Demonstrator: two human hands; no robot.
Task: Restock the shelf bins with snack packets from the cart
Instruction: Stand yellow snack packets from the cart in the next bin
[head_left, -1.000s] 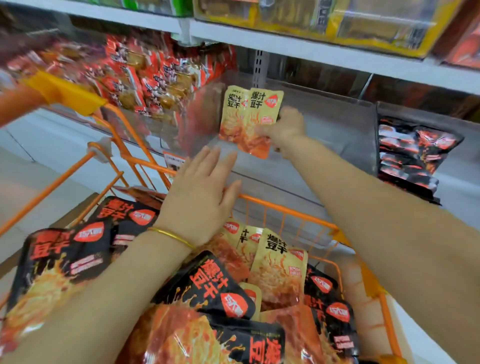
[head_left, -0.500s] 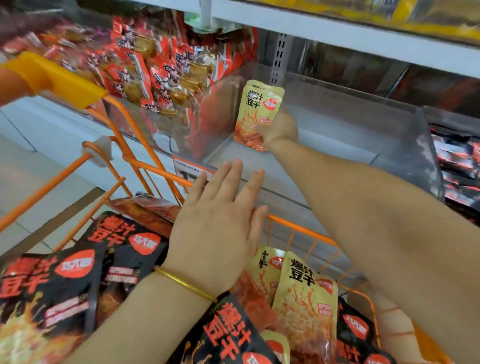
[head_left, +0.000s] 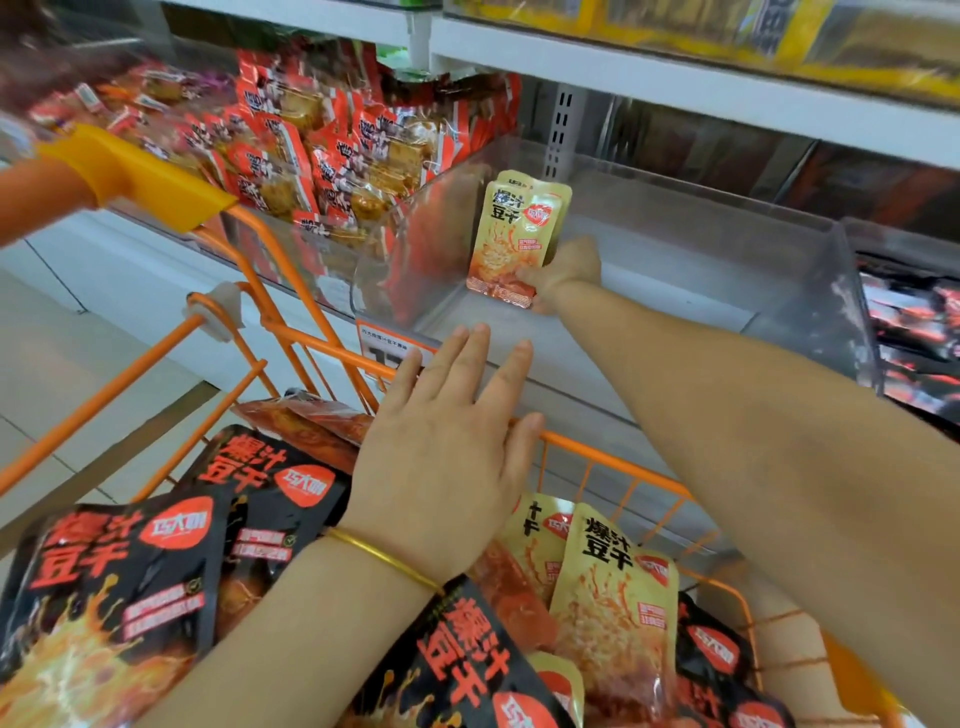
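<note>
While my right hand (head_left: 563, 270) grips yellow packets (head_left: 511, 234) upright inside the clear bin (head_left: 810, 291), near its left wall, my left hand (head_left: 447, 457) spreads straight, empty fingers above the cart (head_left: 613, 457). Judged barely begun: the cart looks heaped.

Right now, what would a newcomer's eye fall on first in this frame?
The right hand holds yellow packets upright inside the clear bin, at the centre of view. Below it, the left hand is spread open above the front rim of the orange cart. Big black packets fill the cart at lower left.
</note>
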